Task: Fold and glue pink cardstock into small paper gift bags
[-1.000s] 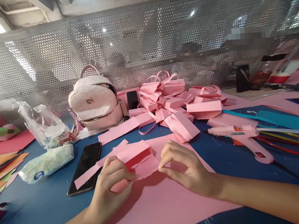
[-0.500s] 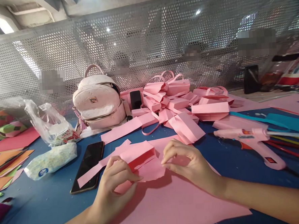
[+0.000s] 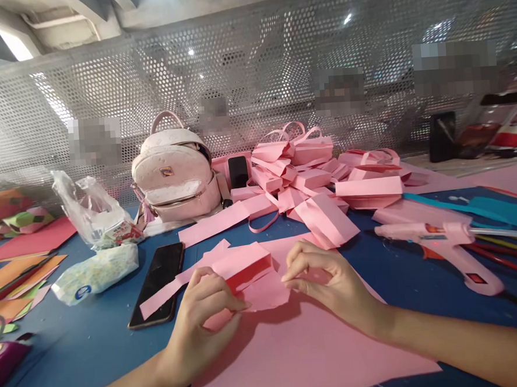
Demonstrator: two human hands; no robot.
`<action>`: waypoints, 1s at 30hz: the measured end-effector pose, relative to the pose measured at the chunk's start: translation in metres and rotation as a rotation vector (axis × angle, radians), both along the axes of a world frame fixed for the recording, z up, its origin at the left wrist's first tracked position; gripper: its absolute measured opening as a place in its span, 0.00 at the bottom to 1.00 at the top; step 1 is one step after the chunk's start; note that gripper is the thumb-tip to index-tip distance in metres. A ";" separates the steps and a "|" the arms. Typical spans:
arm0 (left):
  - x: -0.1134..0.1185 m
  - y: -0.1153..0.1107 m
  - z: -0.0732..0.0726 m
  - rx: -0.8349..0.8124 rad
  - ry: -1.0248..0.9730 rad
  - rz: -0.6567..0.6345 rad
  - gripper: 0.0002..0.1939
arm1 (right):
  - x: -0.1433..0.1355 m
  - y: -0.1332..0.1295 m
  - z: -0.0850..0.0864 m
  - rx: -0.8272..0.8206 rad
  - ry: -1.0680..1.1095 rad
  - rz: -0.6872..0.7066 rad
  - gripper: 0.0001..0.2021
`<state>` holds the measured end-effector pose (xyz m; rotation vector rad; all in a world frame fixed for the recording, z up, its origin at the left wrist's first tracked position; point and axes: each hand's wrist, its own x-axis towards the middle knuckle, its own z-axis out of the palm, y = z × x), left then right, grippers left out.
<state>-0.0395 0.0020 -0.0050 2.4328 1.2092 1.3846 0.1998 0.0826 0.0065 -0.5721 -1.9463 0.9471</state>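
A folded pink paper box (image 3: 249, 263) with an open end and a loose flap is between my two hands, over a large pink sheet (image 3: 312, 353). My left hand (image 3: 208, 313) pinches the near left edge of its flap between thumb and fingertips. On the other side, my right hand (image 3: 320, 274) has thumb and fingertips pressed together at the flap's right edge. Narrow pink strips (image 3: 160, 299) lie just left of the box, one across a black phone (image 3: 153, 290).
Behind stand a pale pink backpack (image 3: 174, 175) and a heap of folded pink paper bags (image 3: 296, 168). A pink glue gun (image 3: 445, 234) lies at right, near blue paper (image 3: 505, 210). At left are a tissue pack (image 3: 97, 273), a plastic bag (image 3: 95, 212) and coloured paper (image 3: 19, 284).
The whole view has shifted slightly, so things appear a little further right. Both hands keep nearly the same pose at the pink paper box.
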 end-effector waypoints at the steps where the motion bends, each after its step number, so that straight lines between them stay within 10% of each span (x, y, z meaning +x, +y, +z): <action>1: 0.000 0.000 0.000 0.003 0.000 0.002 0.12 | 0.000 0.000 0.000 -0.002 -0.002 0.003 0.12; 30: 0.002 -0.001 0.002 0.025 0.011 0.018 0.11 | 0.001 -0.004 -0.001 -0.041 -0.087 -0.024 0.07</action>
